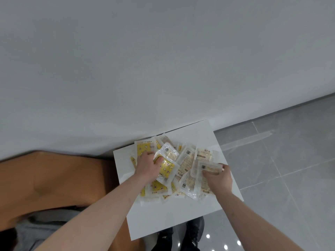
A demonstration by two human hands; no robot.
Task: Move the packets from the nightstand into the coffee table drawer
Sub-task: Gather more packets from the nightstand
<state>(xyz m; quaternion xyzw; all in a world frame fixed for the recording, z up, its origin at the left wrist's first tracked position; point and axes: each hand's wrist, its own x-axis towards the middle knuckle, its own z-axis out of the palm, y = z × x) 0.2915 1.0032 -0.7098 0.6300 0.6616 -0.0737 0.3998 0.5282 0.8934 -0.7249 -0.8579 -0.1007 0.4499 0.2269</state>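
Note:
A heap of several clear plastic packets [186, 160], some with yellow print and some pale beige, lies spread over the white nightstand top [163, 214]. My left hand [147, 167] rests on the left side of the heap, its fingers and thumb closed around a yellow-printed packet [167, 169]. My right hand [218, 180] is on the right side of the heap, fingers curled over the edge of a pale beige packet [208, 168]. No drawer or coffee table is in view.
The nightstand stands against a white wall [145, 69]. A tan headboard or bed side [54, 178] adjoins it on the left, with grey fabric below. Grey glossy floor tiles [281, 160] stretch to the right. Black shoes [183, 234] show under the nightstand's near edge.

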